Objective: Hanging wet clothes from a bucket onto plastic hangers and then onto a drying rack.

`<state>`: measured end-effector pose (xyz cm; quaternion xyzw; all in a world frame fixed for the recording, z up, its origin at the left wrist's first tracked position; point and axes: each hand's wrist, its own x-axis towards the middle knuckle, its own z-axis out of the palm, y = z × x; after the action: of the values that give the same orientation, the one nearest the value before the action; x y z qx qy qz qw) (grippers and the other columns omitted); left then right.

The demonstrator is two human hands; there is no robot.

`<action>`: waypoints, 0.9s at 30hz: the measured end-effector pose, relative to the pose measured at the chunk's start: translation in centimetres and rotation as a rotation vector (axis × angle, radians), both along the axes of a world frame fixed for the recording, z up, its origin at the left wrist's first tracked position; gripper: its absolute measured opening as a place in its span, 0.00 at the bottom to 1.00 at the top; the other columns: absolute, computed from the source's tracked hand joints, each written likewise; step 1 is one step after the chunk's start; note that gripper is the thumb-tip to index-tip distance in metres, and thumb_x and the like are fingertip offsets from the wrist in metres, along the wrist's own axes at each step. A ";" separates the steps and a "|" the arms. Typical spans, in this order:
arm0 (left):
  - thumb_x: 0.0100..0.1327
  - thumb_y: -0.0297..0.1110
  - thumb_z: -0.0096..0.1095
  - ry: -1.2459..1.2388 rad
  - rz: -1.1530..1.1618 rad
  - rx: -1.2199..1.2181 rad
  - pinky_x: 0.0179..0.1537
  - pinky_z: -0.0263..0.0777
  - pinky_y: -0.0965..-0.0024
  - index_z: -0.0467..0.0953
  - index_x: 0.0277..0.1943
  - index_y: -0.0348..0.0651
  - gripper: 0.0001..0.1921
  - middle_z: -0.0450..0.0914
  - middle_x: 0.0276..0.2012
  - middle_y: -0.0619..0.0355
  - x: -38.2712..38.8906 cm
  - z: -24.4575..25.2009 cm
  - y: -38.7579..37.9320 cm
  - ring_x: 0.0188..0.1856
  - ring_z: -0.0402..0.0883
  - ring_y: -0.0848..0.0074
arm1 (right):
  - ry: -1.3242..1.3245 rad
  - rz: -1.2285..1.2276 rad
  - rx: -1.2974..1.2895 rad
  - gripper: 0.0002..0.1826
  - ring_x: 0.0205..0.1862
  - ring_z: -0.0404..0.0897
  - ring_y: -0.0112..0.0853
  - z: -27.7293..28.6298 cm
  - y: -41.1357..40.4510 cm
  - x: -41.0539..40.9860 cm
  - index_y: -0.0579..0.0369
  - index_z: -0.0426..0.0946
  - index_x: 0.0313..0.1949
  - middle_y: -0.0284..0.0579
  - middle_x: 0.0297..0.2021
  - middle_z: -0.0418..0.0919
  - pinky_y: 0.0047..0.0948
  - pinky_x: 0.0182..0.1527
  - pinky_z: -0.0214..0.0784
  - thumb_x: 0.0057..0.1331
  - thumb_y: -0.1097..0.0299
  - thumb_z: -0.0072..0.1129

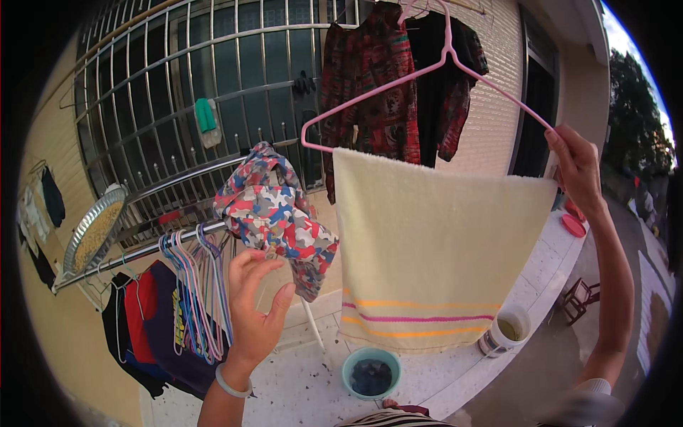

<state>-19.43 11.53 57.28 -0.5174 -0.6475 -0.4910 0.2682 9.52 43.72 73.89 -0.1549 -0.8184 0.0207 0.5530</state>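
Observation:
My right hand (pixel 579 165) grips the right end of a pink clothes hanger (pixel 373 95). Over the hanger's lower bar hangs a pale yellow towel (pixel 437 240) with orange and magenta stripes near its bottom edge. The bar's left end shows bare beside the towel. Raised at the left of the towel, my left hand (pixel 259 309) has its fingers apart and holds nothing. Just behind it, a camouflage-patterned cloth item (pixel 283 208) in red, blue and white is draped on the metal rack.
Many hangers (pixel 195 299) and several garments (pixel 147 315) hang on the rack rail (pixel 144 248) at left. A teal basin (pixel 371 396) with dark cloth and a white bucket (pixel 504 333) stand on the tiled floor. Patterned clothing (pixel 373 91) hangs before the barred window.

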 end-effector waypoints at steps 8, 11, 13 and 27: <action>0.57 0.18 0.62 -0.540 -0.219 -0.001 0.45 0.76 0.74 0.78 0.40 0.32 0.07 0.67 0.49 0.52 -0.4 -7.9 -0.3 0.43 0.78 0.73 | -0.015 -0.206 0.082 0.21 0.09 0.66 0.20 13.9 3.0 -7.9 0.59 0.77 0.35 0.37 0.18 0.69 0.24 0.11 0.58 0.68 0.50 0.53; 0.57 0.18 0.62 -0.612 -0.216 -0.007 0.42 0.77 0.75 0.78 0.38 0.32 0.06 0.71 0.45 0.52 1.1 -11.0 -0.9 0.40 0.80 0.73 | 0.016 -0.191 0.109 0.22 0.11 0.72 0.26 16.5 4.7 -13.3 0.63 0.78 0.33 0.40 0.15 0.68 0.28 0.14 0.65 0.68 0.52 0.53; 0.59 0.18 0.61 -0.663 -0.182 -0.010 0.39 0.77 0.74 0.78 0.37 0.31 0.04 0.74 0.41 0.52 1.8 -13.9 -1.9 0.37 0.81 0.74 | 0.090 -0.153 0.092 0.22 0.13 0.76 0.29 17.2 4.3 -17.5 0.63 0.78 0.33 0.41 0.14 0.70 0.29 0.14 0.68 0.68 0.52 0.53; 0.60 0.19 0.59 -0.877 0.367 0.126 0.33 0.74 0.76 0.76 0.37 0.37 0.04 0.80 0.35 0.54 8.7 -29.7 -6.4 0.32 0.77 0.78 | 0.118 -0.128 -0.018 0.14 0.47 0.82 0.44 23.5 7.6 -34.4 0.56 0.83 0.41 0.49 0.40 0.83 0.37 0.47 0.74 0.57 0.68 0.56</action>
<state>-10.69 5.11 27.63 -0.1217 -0.7492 -0.6457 0.0829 -24.89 51.35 97.38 -0.2105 -0.7725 0.0020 0.5992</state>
